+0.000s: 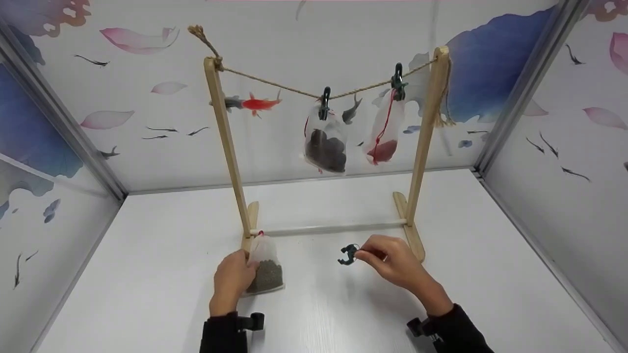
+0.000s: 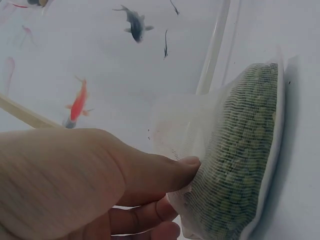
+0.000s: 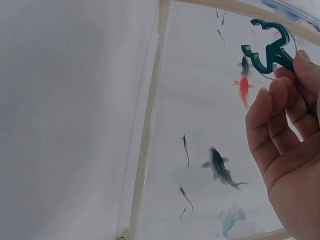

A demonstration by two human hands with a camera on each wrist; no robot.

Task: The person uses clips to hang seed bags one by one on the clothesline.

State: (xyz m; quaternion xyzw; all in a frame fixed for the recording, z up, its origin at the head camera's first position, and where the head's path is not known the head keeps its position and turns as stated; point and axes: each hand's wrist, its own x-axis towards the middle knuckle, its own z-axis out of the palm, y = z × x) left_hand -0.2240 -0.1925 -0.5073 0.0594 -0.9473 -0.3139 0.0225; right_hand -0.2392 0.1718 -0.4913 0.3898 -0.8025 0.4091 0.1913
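Note:
My left hand (image 1: 231, 275) pinches the side of a white mesh bag (image 1: 267, 272) with small green beans or grains in its lower part. In the left wrist view the thumb lies on the mesh beside the filling of the bag (image 2: 245, 150). Between thumb and fingertips my right hand (image 1: 395, 260) holds a dark green plastic clip (image 1: 349, 254) by its handles. Its curved jaws stand apart with nothing between them, as the clip (image 3: 270, 50) shows in the right wrist view.
A wooden stand (image 1: 225, 142) carries a sagging rope (image 1: 272, 82). Clipped to it hang a mesh bag of dark pieces (image 1: 326, 149) and another mesh bag with red contents (image 1: 383, 142). A pale crossbar (image 1: 328, 228) joins the feet. Printed walls surround the white table (image 1: 157, 274).

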